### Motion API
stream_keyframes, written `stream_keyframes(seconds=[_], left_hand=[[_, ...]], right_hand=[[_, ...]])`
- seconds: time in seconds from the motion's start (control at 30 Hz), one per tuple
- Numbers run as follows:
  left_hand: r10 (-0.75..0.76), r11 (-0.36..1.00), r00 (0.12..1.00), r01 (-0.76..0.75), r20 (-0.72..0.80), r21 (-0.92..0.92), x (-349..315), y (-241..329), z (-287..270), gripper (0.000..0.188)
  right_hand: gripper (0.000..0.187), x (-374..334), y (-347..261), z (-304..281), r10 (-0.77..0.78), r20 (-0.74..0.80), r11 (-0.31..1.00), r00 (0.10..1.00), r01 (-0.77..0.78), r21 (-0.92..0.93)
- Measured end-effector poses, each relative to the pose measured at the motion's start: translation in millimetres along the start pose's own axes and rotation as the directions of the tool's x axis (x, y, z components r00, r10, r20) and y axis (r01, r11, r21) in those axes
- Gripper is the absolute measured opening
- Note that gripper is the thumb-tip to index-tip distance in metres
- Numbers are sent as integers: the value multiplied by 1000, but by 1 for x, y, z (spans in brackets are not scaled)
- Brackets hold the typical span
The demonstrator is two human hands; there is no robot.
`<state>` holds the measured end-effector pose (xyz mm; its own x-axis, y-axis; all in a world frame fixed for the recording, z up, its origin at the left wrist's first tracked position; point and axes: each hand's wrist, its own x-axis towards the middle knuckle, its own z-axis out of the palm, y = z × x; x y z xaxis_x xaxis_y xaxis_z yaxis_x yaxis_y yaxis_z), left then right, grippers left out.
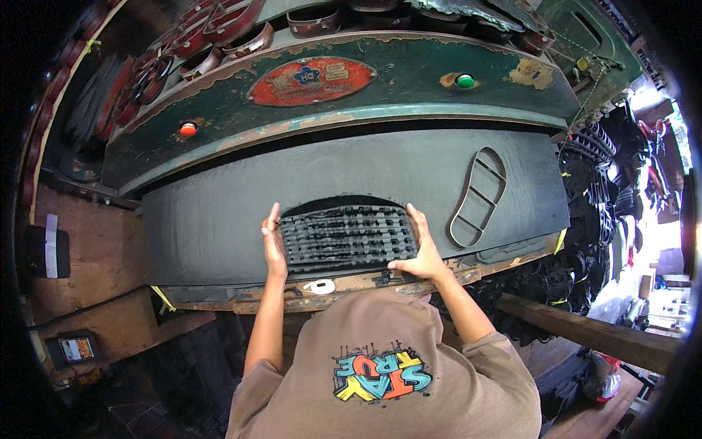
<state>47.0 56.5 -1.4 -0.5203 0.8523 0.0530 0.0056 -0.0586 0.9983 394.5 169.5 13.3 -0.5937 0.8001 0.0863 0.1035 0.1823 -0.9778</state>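
Note:
A stack of black ribbed rubber pieces (347, 238), rows of blocky tread on its face, is held between my two hands over the near edge of the press bed. My left hand (273, 241) presses on its left edge, fingers pointing up. At the right edge, my right hand (420, 249) grips it, thumb at the lower corner and fingers along the side. The pieces' far sides are hidden. To the right, a sole-shaped metal cutting die (478, 197) with cross bars lies on the grey bed (219, 219), apart from both hands.
Behind the bed rises a green press beam (409, 80) with a red button (188, 129) and a green button (465, 81). More cutting dies (314, 20) line its top. A small white oval device (319, 286) sits on the wooden front edge. A wooden beam (585, 333) juts out at right.

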Motion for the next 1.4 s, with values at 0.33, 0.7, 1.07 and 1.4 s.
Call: stream_keyframes(seconds=[0.33,0.7,1.07,1.4], left_hand=[[17,985,998,-5,65,-171,-1,-3,1,66],[28,738,887,-329,461,588,47,90,23,20],[-136,668,814,-345,565,659,56,113,83,28],[-95,607,791,-435,605,665,57,109,86,42]], right_hand=[[148,-12,-19,-6,-74,31,989,997,77,-123],[133,1,-24,-2,-46,-47,985,998,37,-171],[133,8,-26,-10,-38,-39,982,999,30,-185],[133,16,-24,-11,-27,-59,983,998,16,-182]])
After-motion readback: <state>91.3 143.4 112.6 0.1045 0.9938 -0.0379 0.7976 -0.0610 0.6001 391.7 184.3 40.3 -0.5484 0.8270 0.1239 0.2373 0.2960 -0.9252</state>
